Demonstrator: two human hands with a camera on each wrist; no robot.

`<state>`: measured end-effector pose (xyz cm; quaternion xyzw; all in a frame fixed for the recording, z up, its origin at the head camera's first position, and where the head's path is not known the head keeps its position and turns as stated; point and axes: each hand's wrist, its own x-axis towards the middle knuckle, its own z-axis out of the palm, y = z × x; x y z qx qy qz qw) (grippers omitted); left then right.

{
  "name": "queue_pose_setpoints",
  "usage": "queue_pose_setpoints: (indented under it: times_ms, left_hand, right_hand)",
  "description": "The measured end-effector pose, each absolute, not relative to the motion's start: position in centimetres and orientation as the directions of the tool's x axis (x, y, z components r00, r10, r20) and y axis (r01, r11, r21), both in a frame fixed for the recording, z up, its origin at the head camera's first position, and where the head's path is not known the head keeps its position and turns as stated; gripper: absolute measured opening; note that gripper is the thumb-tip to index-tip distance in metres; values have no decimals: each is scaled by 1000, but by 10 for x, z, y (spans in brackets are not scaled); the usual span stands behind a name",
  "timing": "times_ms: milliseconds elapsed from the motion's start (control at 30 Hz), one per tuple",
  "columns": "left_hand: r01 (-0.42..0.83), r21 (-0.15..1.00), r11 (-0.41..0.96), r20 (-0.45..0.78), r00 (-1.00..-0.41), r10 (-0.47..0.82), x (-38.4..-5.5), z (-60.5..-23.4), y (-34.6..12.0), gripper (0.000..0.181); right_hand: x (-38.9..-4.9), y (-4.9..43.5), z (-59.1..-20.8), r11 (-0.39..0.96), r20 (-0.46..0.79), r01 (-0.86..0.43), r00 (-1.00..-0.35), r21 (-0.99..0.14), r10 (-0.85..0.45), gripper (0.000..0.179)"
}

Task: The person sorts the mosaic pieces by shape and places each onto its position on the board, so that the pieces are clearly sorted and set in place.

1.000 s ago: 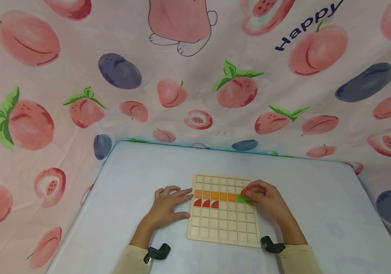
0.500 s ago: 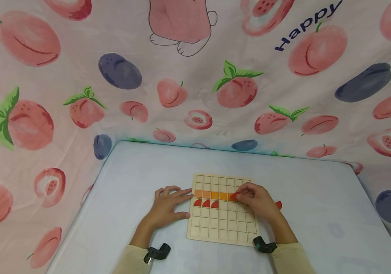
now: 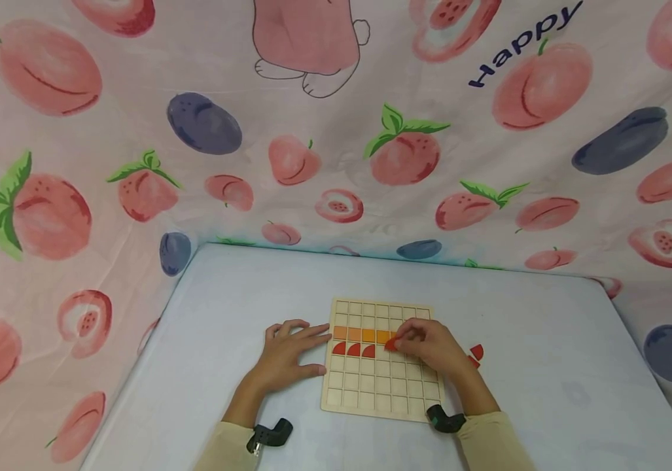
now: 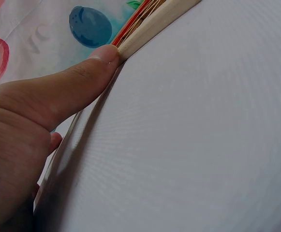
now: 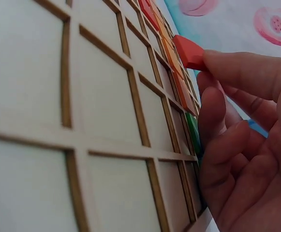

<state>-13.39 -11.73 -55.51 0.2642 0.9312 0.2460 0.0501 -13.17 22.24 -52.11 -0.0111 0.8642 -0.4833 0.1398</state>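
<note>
My right hand (image 3: 437,348) pinches a red quarter-circle tile (image 3: 391,344) between thumb and fingers, over the wooden grid board (image 3: 383,398). In the right wrist view the red tile (image 5: 189,52) sticks out past the fingertips, tilted close over the orange tiles (image 5: 171,55). Three red quarter-circle tiles (image 3: 354,349) lie in the row below the row of orange tiles (image 3: 354,334). With fingers spread, my left hand (image 3: 288,354) rests at the board's left edge. The left wrist view shows its thumb (image 4: 82,82) touching the board's rim (image 4: 155,26).
Loose red pieces (image 3: 477,352) lie on the white table (image 3: 548,392) to the right of the board, partly behind my right wrist. A green tile (image 5: 193,133) sits at the end of the coloured row. A fruit-patterned cloth (image 3: 341,163) hangs behind the table.
My right hand has moved left from the board's right edge, carrying the red tile over the grid. Loose red pieces have come into view behind the wrist. My left hand stays put.
</note>
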Motion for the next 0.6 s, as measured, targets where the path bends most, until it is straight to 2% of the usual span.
queue_pose_setpoints:
  times_ms: [600]
  left_hand:
    - [466, 482, 742, 42, -858, 512, -133, -554, -117, 69]
  right_hand:
    - [-135, 215, -517, 600, -271, 142, -954, -787, -130, 12]
